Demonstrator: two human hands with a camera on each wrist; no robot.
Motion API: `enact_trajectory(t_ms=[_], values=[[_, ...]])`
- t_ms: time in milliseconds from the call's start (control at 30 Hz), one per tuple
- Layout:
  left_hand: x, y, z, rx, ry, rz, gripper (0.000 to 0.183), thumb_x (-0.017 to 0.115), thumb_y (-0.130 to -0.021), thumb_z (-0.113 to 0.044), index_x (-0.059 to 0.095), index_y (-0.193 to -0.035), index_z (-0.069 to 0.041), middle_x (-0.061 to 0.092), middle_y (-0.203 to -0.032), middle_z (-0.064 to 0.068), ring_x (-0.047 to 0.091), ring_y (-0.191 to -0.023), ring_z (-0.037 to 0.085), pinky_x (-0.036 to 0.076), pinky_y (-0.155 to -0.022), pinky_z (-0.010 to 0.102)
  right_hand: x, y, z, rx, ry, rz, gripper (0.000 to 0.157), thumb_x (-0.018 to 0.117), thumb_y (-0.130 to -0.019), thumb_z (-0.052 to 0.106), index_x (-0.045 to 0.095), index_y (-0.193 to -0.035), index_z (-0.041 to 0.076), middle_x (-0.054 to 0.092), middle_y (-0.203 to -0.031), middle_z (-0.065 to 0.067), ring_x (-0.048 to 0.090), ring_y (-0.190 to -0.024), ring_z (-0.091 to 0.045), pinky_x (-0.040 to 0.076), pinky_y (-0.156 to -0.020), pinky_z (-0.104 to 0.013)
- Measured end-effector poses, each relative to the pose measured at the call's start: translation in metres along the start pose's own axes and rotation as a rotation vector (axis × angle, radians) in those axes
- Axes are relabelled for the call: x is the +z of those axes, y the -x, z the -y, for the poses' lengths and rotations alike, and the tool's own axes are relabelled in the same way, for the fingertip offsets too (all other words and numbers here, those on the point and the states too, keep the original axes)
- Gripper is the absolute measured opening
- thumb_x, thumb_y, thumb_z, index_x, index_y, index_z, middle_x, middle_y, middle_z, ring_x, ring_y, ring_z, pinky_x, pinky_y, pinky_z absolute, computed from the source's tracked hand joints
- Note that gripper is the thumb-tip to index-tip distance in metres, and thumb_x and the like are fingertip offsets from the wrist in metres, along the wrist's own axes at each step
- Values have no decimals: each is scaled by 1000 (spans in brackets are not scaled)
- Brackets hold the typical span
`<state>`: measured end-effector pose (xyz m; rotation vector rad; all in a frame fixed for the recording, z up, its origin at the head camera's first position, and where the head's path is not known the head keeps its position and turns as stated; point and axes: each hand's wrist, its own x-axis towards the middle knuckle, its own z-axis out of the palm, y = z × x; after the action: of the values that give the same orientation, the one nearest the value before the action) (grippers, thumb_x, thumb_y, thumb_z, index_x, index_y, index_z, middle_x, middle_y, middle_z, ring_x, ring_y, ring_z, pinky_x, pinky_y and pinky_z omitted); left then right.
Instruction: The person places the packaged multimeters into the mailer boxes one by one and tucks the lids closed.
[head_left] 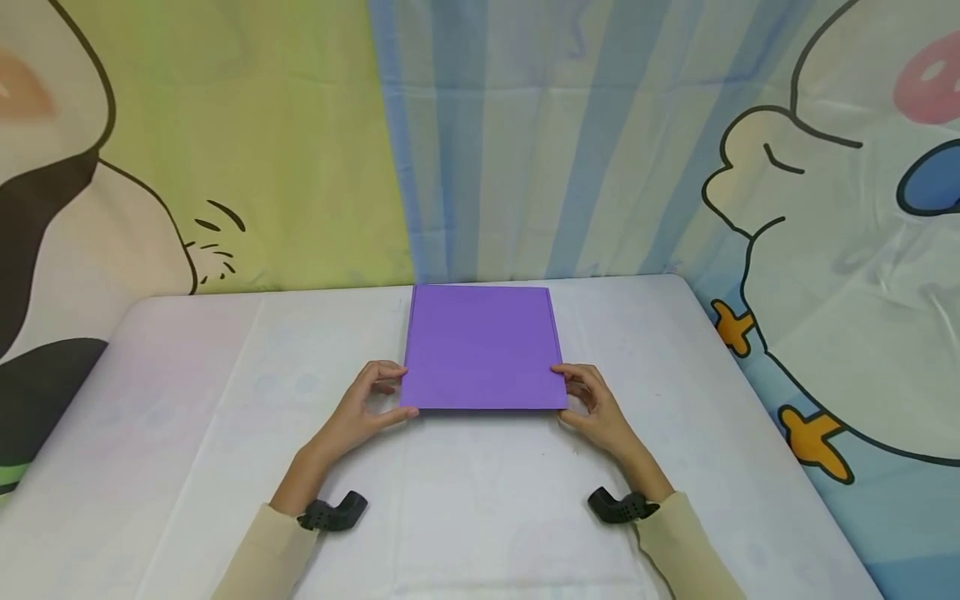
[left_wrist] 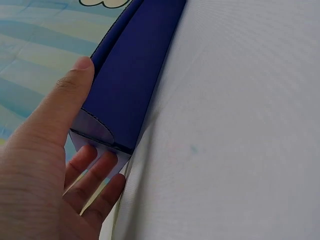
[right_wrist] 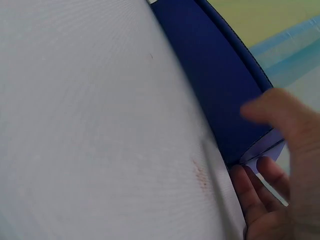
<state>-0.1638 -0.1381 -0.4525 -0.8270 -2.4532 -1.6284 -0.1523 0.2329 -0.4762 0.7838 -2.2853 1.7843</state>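
Note:
A flat purple cardboard box [head_left: 483, 346] with its lid down lies on the white table, its front side dark blue in both wrist views. My left hand [head_left: 367, 404] holds the front left corner. In the left wrist view its thumb presses the upper front edge of the box [left_wrist: 135, 75] and the other fingers touch the short side. At the front right corner is my right hand [head_left: 596, 408], fingers against the side. Its thumb [right_wrist: 272, 110] looks blurred in front of the box's front face [right_wrist: 210, 75]. What lies inside the box is hidden.
A white cloth covers the table [head_left: 487, 517]. Behind it hangs a printed curtain [head_left: 300, 150] with cartoon figures and stripes, close to the box's back edge. Black camera mounts [head_left: 333, 511] sit on both wrists.

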Motion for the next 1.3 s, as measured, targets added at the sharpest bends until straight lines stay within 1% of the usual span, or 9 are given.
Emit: enact_trajectory(t_ms=[133,300,467,667,767,867,933,1133,1300], values=[[0,1,0,10,13,-1,50,75,-74,1,49,-116,6,50,-119,18,52,-107,18,48,-87,49,-2,2,-6,36,-14,26,58,63,-76,-16,44,-130,-8,33,-129,-23,44,-114,-8,42,-98,-17],[0,0,2,24,32,-2,43,69,-77,5,49,-115,7,50,-119,19,51,-108,16,49,-87,44,-4,2,-7,30,-49,34,51,56,-83,-13,42,-132,-9,32,-131,-24,42,-116,-9,41,-99,-18],[0,0,3,30,48,-3,44,71,-75,6,50,-114,7,51,-118,19,52,-106,14,49,-87,43,-4,3,-7,13,-70,19,55,58,-81,-15,40,-133,-10,33,-132,-26,41,-115,-10,42,-97,-17],[-1,-1,2,-19,62,7,48,72,-76,3,48,-117,7,55,-117,17,54,-106,21,47,-89,45,-4,4,-8,35,-88,9,60,62,-79,-15,39,-133,-9,35,-132,-26,42,-115,-13,43,-96,-17],[-1,0,2,-38,61,10,50,73,-76,1,47,-118,7,56,-115,17,54,-105,21,48,-89,44,-3,4,-6,78,-70,10,66,66,-75,-15,39,-135,-6,38,-125,-21,43,-112,-13,43,-97,-17],[-1,0,2,-42,52,11,53,75,-74,0,46,-118,7,56,-114,16,54,-105,21,48,-89,43,-2,3,-2,92,-27,18,69,68,-72,-16,40,-135,-6,40,-115,-18,43,-108,-15,43,-96,-17],[-1,0,1,-44,44,11,56,77,-72,-1,47,-119,6,55,-114,15,54,-105,23,48,-90,43,-2,1,3,93,-1,21,68,67,-73,-17,40,-134,-7,40,-111,-18,43,-107,-16,43,-96,-16],[-2,-2,-1,-47,41,19,54,79,-70,-3,49,-114,3,50,-114,13,51,-105,32,46,-91,45,-2,-3,15,93,19,15,62,57,-73,-24,40,-131,-12,41,-111,-17,44,-106,-12,43,-96,-16],[-1,-1,-2,-72,40,28,54,80,-70,-5,48,-113,1,49,-115,12,50,-107,31,45,-92,46,-2,-2,15,112,-4,24,64,55,-72,-25,39,-132,-11,42,-115,-18,44,-107,-10,42,-99,-17]])
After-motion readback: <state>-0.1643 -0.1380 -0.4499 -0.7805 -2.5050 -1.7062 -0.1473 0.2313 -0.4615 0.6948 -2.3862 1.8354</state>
